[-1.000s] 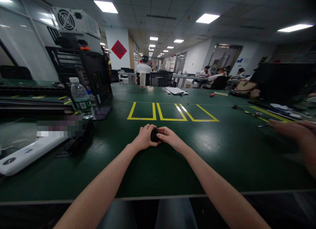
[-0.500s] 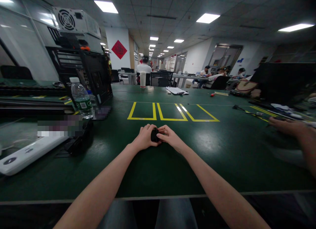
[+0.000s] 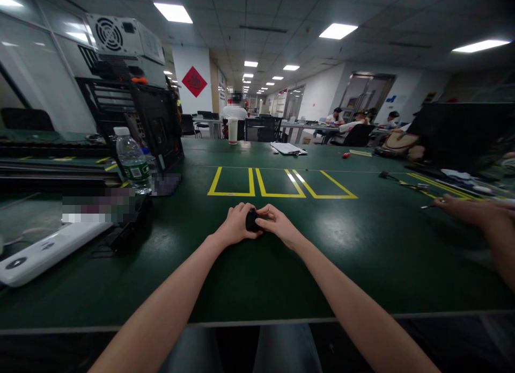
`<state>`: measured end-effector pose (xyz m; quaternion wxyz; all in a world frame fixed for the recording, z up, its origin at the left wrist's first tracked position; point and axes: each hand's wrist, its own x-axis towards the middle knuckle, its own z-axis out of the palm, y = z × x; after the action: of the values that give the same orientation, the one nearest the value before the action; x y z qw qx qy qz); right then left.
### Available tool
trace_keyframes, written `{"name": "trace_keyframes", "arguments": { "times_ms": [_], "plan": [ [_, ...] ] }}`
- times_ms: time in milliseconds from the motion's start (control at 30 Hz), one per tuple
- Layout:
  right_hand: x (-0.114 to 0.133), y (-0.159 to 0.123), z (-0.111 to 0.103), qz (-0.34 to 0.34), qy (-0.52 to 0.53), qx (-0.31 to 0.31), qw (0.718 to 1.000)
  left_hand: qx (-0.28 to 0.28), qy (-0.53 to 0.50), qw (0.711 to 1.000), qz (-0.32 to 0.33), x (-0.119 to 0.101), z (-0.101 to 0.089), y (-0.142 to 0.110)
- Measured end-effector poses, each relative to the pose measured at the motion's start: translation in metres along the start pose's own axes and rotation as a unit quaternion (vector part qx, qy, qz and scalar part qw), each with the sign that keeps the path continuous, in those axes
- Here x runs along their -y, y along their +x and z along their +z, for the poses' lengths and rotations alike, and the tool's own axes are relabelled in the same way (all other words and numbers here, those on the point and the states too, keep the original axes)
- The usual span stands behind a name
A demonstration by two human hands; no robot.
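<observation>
Both of my hands meet on the green table (image 3: pixel 249 276) just below three yellow taped boxes (image 3: pixel 277 182). Between them sits a small black object (image 3: pixel 251 221), too small to name. My left hand (image 3: pixel 235 224) is curled round its left side. My right hand (image 3: pixel 276 224) pinches it from the right with bent fingers. Most of the object is hidden by my fingers.
A water bottle (image 3: pixel 132 159) and a black computer case (image 3: pixel 137 121) stand at the left, with a white device (image 3: pixel 44 249) in front. Another person's hand (image 3: pixel 477 212) rests on the table at the right near tools (image 3: pixel 402 182). A white cup (image 3: pixel 232 130) and several seated people are far back.
My hands have stayed in place on the black object. The other person's hand at the right has shifted slightly over the table.
</observation>
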<state>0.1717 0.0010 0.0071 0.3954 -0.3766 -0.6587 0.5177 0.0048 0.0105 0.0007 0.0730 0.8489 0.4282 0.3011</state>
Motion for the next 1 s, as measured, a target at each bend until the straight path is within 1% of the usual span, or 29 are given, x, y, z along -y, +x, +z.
{"name": "trace_keyframes", "arguments": {
  "times_ms": [200,300,367,567,633,700,800,900,1000],
  "plan": [
    [-0.0008,0.0030,-0.0021,0.043,-0.015,0.003,0.999,0.004,-0.008,1.000,-0.010,-0.0007,-0.0009,-0.0001],
    [0.0019,0.0012,-0.0038,0.029,-0.010,0.038,0.999,0.006,-0.012,1.000,-0.007,-0.0003,-0.0011,-0.0007],
    [0.0026,-0.0001,-0.0038,0.017,-0.004,0.048,0.999,0.009,-0.015,1.000,0.002,-0.0002,-0.0012,-0.0010],
    [-0.0025,0.0023,0.0004,-0.008,-0.003,0.000,1.000,0.003,-0.007,1.000,-0.005,-0.0022,-0.0012,-0.0003],
    [-0.0038,0.0040,0.0007,0.001,-0.005,-0.005,1.000,0.006,-0.007,1.000,-0.010,-0.0028,-0.0015,-0.0002],
    [-0.0037,0.0049,-0.0002,0.026,-0.004,-0.010,1.000,0.009,-0.011,1.000,-0.011,-0.0027,-0.0018,-0.0004],
    [-0.0016,0.0041,-0.0024,0.049,-0.002,0.006,0.999,0.011,-0.016,1.000,-0.005,-0.0015,-0.0015,-0.0007],
    [0.0009,0.0015,-0.0034,0.022,0.001,0.033,0.999,0.005,-0.008,1.000,-0.008,0.0000,-0.0001,-0.0006],
    [0.0018,-0.0002,-0.0021,-0.001,-0.006,0.020,1.000,0.002,-0.001,1.000,-0.004,0.0004,0.0004,-0.0007]
  ]
}}
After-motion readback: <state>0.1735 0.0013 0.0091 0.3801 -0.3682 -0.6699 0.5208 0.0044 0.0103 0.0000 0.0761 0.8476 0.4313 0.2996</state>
